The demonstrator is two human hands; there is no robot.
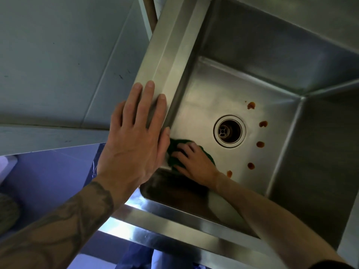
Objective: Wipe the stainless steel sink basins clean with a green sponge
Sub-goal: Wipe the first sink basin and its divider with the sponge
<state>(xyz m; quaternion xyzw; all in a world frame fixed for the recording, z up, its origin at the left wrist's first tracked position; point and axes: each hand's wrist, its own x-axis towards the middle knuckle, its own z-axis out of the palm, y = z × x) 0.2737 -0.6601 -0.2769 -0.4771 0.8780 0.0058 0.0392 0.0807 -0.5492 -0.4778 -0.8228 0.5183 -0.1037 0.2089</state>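
A deep stainless steel sink basin fills the right of the view, with a round drain in its floor. Several orange-brown stains curve around the drain's right side. My right hand reaches down into the basin and presses a green sponge flat on the floor at the near left corner, left of the drain. My left hand lies flat on the sink's left rim, fingers spread, holding nothing.
A grey-white wall panel stands left of the sink. The sink's front rim runs across the bottom. Blue floor shows below at the left.
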